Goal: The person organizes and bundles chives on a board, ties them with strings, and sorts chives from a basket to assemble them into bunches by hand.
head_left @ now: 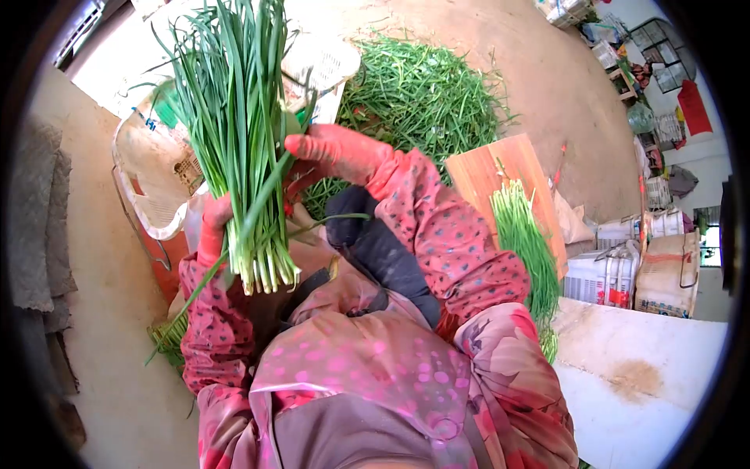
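A big bundle of long green leafy stalks (238, 125) stands upright before my chest, with its pale cut ends pointing down. My left hand (215, 223), in a reddish glove, is wrapped round the bundle's lower left side. On the right of the bundle is my right hand (320, 152), gloved the same way; its fingers curl at a loose leaf that crosses the bundle, and some of them are hidden. More stalks with pale ends (519, 227) lie on a wooden board (476, 168) at my right.
A heap of loose green leaves (430, 94) covers the floor ahead. A pale basket (141, 156) stands at the left, with another basket (324, 62) behind the bundle. Bagged crates (601, 273) are at the right, near a white surface (641, 344).
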Demonstrator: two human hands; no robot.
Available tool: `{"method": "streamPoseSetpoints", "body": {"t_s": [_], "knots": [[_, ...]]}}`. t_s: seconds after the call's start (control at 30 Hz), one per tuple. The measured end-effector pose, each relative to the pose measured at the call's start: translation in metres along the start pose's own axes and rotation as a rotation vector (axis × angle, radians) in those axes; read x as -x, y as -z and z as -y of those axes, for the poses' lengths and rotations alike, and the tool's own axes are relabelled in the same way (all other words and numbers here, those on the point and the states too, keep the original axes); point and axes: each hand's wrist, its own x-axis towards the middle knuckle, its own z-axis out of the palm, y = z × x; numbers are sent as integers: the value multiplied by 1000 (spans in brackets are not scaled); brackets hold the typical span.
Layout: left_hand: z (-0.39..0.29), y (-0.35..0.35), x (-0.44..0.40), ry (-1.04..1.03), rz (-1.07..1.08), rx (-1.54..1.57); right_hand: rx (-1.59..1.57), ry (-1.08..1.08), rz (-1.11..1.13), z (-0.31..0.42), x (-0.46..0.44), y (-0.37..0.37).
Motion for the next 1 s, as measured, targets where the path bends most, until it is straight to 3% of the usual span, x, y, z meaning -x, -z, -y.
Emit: {"method": "streamPoseSetpoints", "body": {"t_s": [0.03,0.1,0.13,0.2,0.27,0.47,0.53,0.6,0.7,0.77,0.87,0.93,0.97,1.0], "knots": [[0,-16,3,-31,-95,-15,-14,-4,2,5,2,-6],[12,-9,7,30,-88,-68,-63,21,-36,11,12,-19],[3,-6,5,199,36,-183,-49,24,-34,10,12,-17],[14,-23,5,107,-5,-231,-113,183,-119,2,5,-11],[17,-34,-2,156,53,-268,-245,191,-160,15,20,-11],[22,-41,-61,204,354,-430,-101,397,-506,28,44,18],[19,-46,-78,224,364,-285,-113,438,-581,22,49,26],[27,-49,-101,119,305,-355,145,521,-738,9,50,39],[43,-59,-119,172,142,-299,186,440,-737,-18,53,64],[81,-27,-134,141,154,-348,295,236,-696,-45,59,86],[152,20,-150,116,90,-380,256,147,-650,-110,56,105],[207,64,-160,159,226,-789,163,-68,-663,-192,47,140],[231,84,-158,176,220,-779,241,-80,-603,-207,48,143],[253,101,-152,47,269,-1025,232,-95,-604,-213,50,141]]}}
